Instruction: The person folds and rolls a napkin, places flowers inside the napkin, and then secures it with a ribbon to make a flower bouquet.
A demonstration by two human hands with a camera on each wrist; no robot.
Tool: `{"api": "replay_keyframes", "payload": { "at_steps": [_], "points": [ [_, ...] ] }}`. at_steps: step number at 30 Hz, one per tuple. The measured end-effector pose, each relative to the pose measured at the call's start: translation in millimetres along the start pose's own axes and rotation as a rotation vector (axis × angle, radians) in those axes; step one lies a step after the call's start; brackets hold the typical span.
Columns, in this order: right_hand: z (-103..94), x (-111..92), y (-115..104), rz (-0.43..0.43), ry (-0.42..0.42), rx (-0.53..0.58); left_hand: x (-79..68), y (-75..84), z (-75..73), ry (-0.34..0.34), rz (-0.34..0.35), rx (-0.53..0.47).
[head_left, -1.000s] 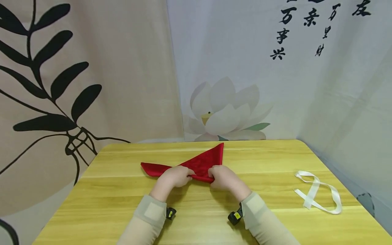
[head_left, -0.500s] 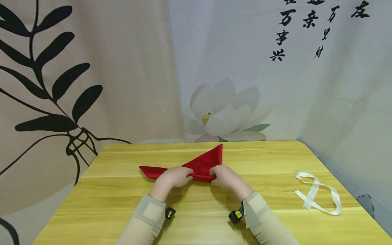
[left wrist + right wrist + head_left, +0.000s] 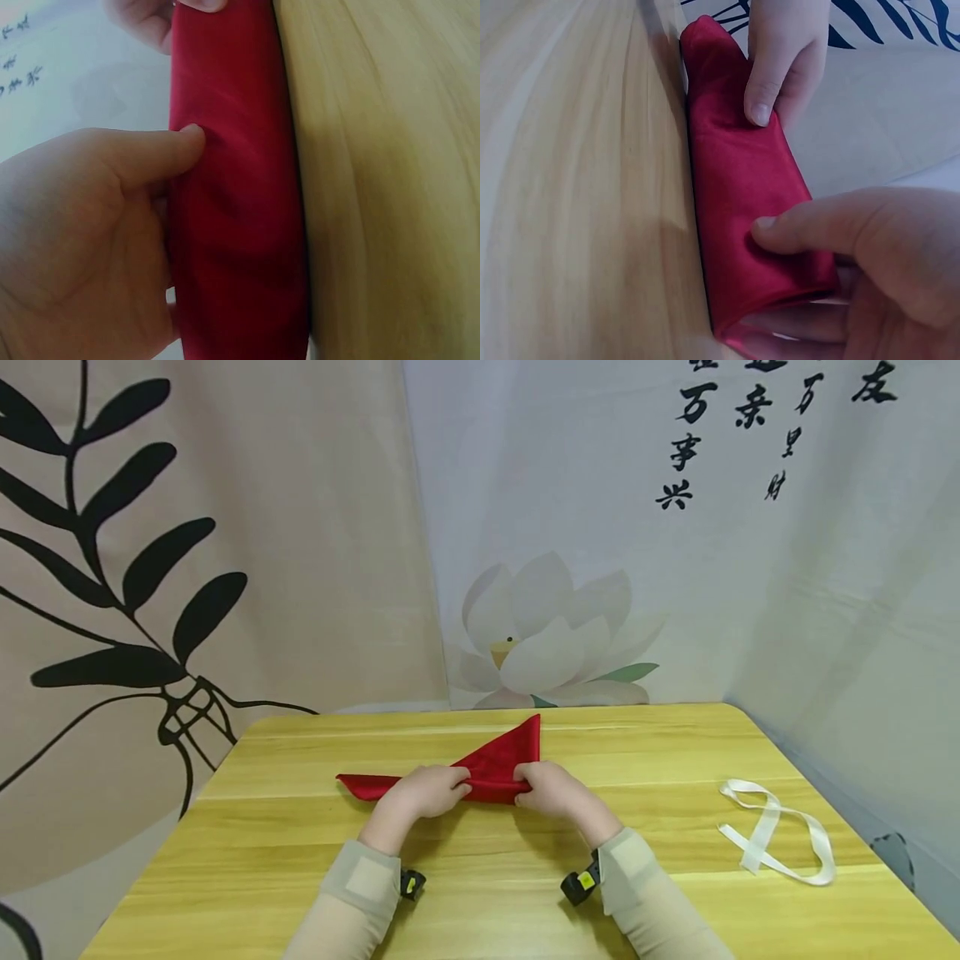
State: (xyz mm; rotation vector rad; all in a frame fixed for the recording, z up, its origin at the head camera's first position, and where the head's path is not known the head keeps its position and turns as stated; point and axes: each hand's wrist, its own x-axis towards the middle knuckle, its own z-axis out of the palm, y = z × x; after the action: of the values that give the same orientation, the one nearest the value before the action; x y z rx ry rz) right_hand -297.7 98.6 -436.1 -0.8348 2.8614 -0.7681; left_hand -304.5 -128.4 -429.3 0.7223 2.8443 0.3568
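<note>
A shiny red scarf [image 3: 513,747] lies near the middle of the table, its near edge folded into a flat band. One pointed corner stretches left and another points to the back. My left hand [image 3: 426,792] grips the band at its middle, thumb on the near face, as the left wrist view shows with the scarf [image 3: 232,195] upright. Close to the band's right end, my right hand [image 3: 555,792] pinches it the same way. In the right wrist view the right hand's fingers [image 3: 806,321] are partly behind the scarf [image 3: 739,176].
A white ribbon [image 3: 816,839] lies in a loop on the right side of the wooden table [image 3: 480,893]. Behind the table hang cloths [image 3: 337,527] printed with leaves, a lotus and writing. Each wrist carries a small black camera [image 3: 579,887].
The folded band at the scarf's near edge shows taller now. The left corner has shifted slightly left and nearer, and the back tip has come slightly left. Both hands keep their hold.
</note>
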Motion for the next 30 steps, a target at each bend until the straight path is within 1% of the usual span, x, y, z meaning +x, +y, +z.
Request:
{"api": "replay_keyframes", "payload": {
  "at_steps": [4, 7, 14, 22, 30],
  "points": [
    [-0.1, 2, 3, 0.031, 0.007, 0.028, -1.0, -5.1, 0.6, 0.025, 0.012, -0.017],
    [0.5, 3, 7, 0.042, 0.014, 0.046, -2.2, -9.8, -0.4, 0.03, 0.022, -0.041],
    [-0.1, 5, 11, 0.06, 0.013, 0.077, -4.2, -23.4, -3.2, 0.06, 0.019, -0.073],
    [0.8, 7, 14, 0.073, 0.028, 0.094, -5.1, -35.8, -6.6, 0.055, -0.02, -0.148],
    [0.7, 5, 16, 0.095, 0.019, 0.164, -5.9, -42.2, -9.3, 0.062, -0.019, -0.166]
  ]
}}
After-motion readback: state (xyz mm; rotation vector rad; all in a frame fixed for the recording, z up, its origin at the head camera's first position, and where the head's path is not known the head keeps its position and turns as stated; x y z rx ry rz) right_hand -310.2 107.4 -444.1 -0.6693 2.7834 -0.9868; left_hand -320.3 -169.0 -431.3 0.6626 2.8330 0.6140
